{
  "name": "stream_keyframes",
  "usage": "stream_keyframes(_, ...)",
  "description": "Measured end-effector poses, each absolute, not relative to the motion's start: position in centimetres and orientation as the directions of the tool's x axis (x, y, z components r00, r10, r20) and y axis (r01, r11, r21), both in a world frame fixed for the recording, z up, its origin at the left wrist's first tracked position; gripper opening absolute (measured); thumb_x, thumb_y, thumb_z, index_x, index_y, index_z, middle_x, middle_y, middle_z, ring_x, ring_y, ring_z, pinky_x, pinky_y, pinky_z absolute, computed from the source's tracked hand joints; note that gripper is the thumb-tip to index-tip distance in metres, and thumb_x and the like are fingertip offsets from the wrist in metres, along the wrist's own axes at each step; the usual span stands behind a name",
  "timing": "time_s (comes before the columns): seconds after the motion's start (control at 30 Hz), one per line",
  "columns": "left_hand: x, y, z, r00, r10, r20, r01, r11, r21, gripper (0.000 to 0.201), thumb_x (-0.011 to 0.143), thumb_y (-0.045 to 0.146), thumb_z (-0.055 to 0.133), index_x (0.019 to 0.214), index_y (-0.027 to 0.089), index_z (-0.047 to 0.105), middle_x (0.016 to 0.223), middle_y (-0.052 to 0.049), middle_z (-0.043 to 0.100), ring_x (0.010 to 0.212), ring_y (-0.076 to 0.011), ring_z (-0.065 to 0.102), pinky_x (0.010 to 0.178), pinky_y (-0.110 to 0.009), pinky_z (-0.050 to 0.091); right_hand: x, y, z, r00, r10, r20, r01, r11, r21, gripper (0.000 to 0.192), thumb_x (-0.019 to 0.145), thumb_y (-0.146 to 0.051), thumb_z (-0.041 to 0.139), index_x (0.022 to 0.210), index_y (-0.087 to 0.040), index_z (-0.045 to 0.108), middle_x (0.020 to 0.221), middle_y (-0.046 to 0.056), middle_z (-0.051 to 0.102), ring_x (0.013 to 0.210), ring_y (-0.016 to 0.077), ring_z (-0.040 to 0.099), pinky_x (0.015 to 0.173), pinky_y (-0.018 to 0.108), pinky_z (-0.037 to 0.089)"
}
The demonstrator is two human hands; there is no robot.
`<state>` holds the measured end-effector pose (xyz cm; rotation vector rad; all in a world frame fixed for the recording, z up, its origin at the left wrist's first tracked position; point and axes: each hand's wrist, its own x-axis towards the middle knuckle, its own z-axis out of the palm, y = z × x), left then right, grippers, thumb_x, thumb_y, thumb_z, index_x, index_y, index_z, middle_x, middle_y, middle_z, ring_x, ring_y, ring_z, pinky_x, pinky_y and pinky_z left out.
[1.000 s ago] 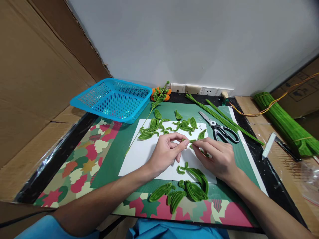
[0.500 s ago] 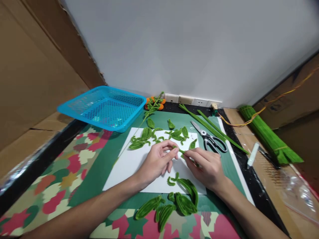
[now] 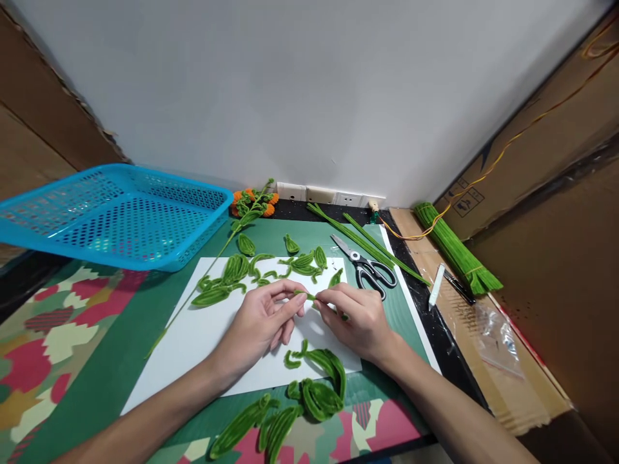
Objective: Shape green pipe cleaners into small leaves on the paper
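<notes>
We pinch 1 green pipe-cleaner piece between left hand and right hand, above the white sheet.

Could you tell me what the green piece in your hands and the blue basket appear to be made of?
The green piece looks like fuzzy chenille pipe cleaner, probably wire-cored since such pieces hold bent leaf shapes. The blue basket looks like glossy moulded plastic with perforated walls.
</notes>
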<state>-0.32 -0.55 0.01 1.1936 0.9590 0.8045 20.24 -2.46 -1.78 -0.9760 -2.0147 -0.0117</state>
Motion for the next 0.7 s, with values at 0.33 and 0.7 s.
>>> stream_keyframes(0.33, -0.31, -0.57, 0.04, 0.411, 0.888, -0.206, 0.021, 0.216, 0.976, 0.04, 0.091, 0.052, 0.075, 0.103, 0.015, 0.065, 0.068, 0.005, 0.06, 0.037, -0.0034, 0.048, 0.034, -0.013, 0.029, 20.32, -2.47, -1.88, -0.314, 0.611, 0.727, 0.63, 0.707, -0.322, 0.014, 0.106, -0.018, 0.059, 0.099, -0.017, 0.07, 0.08, 0.003, 0.074, 0.059, 0.0101, 0.061, 0.057, 0.022, 0.045)
stream_keyframes(0.7, -0.36, -0.67, 0.23, 0.406, 0.892, -0.2, 0.047, 0.199, 0.979, 0.038, 0.09, 0.052, 0.076, 0.095, 0.016, 0.064, 0.06, 0.007, 0.055, 0.036, -0.0041, 0.045, 0.033, -0.012, 0.029, 20.64, -2.59, -1.86, -0.381, 0.515, 0.768, 0.625, 0.755, -0.197, 0.011, 0.102, -0.011, 0.061, 0.101, -0.016, 0.071, 0.08, 0.003, 0.076, 0.062, 0.0113, 0.065, 0.057, 0.024, 0.045)
